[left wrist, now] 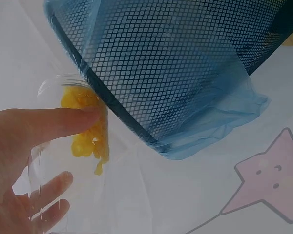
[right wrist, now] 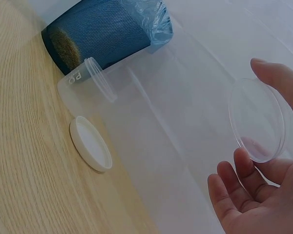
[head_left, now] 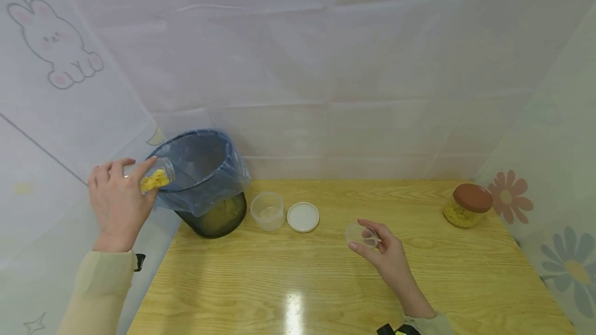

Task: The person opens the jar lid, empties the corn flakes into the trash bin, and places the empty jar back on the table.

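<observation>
My left hand [head_left: 118, 200] grips a clear jar [left wrist: 46, 170] that lies tilted on its side, its mouth at the rim of the waste bin. Soft yellow pieces [left wrist: 83, 129] are gathered inside the jar near its mouth. The bin [head_left: 214, 224] is black mesh, lined with a blue plastic bag [head_left: 237, 169] folded over the rim. Over the middle right of the table, my right hand [head_left: 388, 257] holds a clear round lid [right wrist: 258, 119] by its edge, between thumb and fingers.
Beside the bin on the wooden table [head_left: 279, 273] stands an uncovered translucent tub [head_left: 267, 213]. A white round lid [head_left: 303, 217] lies just right of it. At the far right is a jar with a red-brown lid [head_left: 472, 198] and yellow contents. Covered walls rise behind and at both sides.
</observation>
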A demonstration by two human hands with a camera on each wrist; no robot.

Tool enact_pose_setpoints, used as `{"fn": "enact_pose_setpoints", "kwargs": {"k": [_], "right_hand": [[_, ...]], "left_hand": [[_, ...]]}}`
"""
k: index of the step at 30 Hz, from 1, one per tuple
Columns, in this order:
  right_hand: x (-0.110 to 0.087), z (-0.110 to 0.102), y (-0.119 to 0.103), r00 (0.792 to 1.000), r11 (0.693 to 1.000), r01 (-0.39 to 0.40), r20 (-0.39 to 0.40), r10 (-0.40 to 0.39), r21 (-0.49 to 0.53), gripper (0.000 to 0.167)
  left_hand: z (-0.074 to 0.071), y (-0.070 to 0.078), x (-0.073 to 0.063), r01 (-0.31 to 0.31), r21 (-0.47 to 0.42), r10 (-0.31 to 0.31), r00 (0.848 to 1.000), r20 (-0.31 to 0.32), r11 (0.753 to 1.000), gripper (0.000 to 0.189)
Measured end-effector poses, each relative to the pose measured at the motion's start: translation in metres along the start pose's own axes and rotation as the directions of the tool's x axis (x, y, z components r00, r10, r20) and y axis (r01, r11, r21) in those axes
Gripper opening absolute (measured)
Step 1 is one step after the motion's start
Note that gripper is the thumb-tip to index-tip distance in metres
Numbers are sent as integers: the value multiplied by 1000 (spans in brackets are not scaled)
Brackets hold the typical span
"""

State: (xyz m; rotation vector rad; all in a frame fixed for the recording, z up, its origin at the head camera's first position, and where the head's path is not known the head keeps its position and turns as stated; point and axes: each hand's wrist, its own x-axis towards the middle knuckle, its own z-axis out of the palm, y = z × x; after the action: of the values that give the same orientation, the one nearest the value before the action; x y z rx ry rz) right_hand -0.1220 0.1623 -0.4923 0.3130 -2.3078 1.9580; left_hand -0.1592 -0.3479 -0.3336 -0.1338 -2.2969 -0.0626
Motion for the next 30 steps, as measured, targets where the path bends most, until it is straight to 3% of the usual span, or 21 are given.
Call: {"fn": "enact_pose_setpoints", "kwargs": {"k": [17,30], "right_hand": [[-1,0,0,1000,999,-28,1,28,-39,53],[0,0,4,1000,999,-22,-1,22,-27,52]], "left_hand": [[-1,-4,4,-40,24,38,997,59,999,69],[0,-4,5,-61,12,60,996,67,998,69]]}}
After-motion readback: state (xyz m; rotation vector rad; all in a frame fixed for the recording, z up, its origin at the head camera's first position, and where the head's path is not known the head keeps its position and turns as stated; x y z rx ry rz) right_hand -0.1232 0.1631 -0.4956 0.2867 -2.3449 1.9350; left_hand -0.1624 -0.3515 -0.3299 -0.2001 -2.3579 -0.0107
